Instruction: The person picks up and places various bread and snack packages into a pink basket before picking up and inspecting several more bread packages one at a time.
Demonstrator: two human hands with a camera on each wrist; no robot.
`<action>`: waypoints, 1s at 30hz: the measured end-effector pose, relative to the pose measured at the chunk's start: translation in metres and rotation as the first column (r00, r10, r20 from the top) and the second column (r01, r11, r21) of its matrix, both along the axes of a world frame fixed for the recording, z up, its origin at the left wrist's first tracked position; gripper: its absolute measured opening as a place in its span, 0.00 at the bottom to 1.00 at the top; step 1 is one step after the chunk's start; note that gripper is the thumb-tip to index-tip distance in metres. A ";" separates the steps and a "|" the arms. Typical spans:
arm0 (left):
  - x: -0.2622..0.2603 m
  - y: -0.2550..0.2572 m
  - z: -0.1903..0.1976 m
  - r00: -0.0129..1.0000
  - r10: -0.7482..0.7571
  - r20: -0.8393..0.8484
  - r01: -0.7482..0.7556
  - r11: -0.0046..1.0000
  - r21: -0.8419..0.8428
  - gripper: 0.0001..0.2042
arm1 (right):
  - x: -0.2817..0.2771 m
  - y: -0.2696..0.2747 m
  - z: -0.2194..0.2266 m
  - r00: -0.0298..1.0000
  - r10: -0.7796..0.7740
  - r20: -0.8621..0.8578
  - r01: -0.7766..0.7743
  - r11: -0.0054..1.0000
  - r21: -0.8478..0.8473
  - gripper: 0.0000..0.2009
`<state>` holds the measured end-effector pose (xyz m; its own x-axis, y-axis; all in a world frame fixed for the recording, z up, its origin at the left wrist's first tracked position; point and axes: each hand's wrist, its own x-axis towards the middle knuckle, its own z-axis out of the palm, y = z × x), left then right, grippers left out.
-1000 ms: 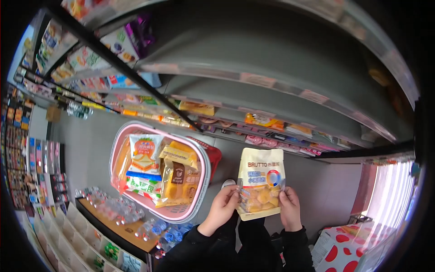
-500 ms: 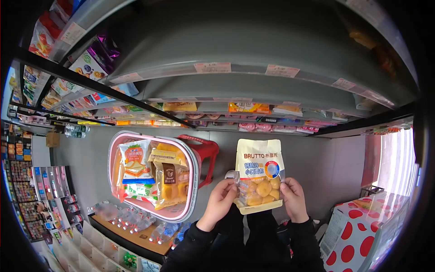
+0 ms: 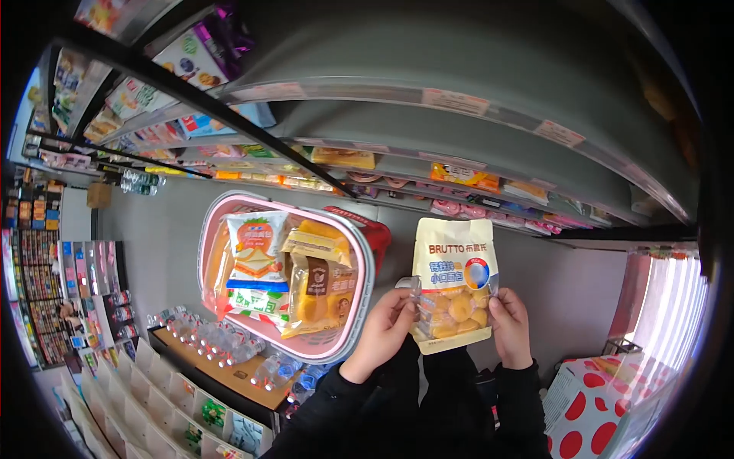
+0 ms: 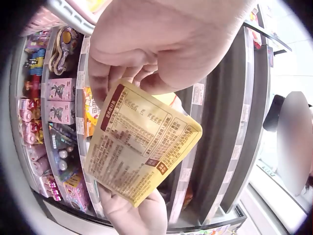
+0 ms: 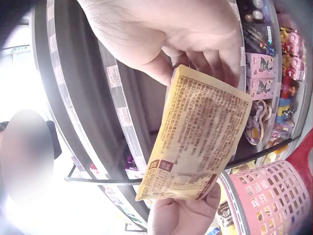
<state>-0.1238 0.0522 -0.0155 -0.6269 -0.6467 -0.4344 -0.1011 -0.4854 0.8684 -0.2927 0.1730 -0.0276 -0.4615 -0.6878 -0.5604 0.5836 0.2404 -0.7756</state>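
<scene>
A cream snack pouch marked BRUTTO, with yellow round pieces behind its clear window, is held upright in front of the shelves. My left hand pinches its lower left edge and my right hand pinches its lower right edge. In the left wrist view the pouch's printed back shows under my left hand, with the right hand's fingers below. The right wrist view shows the same pouch back under my right hand, the left hand's fingers at its far edge.
A pink shopping basket with several snack packs stands to the left on a red stool. Grey store shelves with goods run ahead. Water bottles lie on a low rack below. A red-dotted white box sits at right.
The view has shifted, so the basket and pouch now sit a little further right in frame. Both hands keep the same hold on the pouch.
</scene>
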 end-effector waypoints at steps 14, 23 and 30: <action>0.010 -0.012 0.002 0.984 0.132 -0.123 -0.134 0.991 -0.011 0.09 | 0.015 -0.036 0.006 0.998 -0.057 0.004 0.057 0.998 -0.035 0.03; 0.016 -0.007 -0.002 0.981 0.171 -0.088 -0.174 0.984 -0.034 0.10 | 0.016 -0.041 0.014 1.000 -0.014 -0.002 0.014 0.998 -0.060 0.07; 0.005 0.001 0.004 0.991 0.122 -0.063 -0.124 0.992 -0.025 0.10 | 0.003 -0.020 0.017 1.000 0.008 -0.012 -0.008 0.999 -0.052 0.07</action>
<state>-0.1192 0.0530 -0.0117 -0.5669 -0.7323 -0.3773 0.0119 -0.4652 0.8851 -0.2900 0.1529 -0.0108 -0.4623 -0.7198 -0.5179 0.5722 0.2040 -0.7943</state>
